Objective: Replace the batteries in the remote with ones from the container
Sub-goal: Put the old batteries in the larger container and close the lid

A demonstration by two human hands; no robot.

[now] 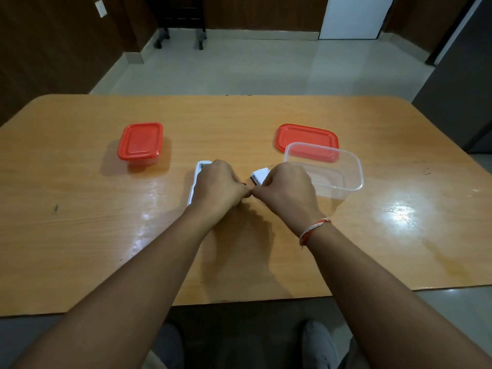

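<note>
Both hands meet over the table [80, 235]: left hand [218, 186] steadies the remote [198, 171], right hand [286, 191] pinches something hidden, probably a battery.

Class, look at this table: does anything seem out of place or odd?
Only the open clear container: it sits partly on its own red lid and so may be tilted. The other container is closed and level; nothing is spilled.
</note>
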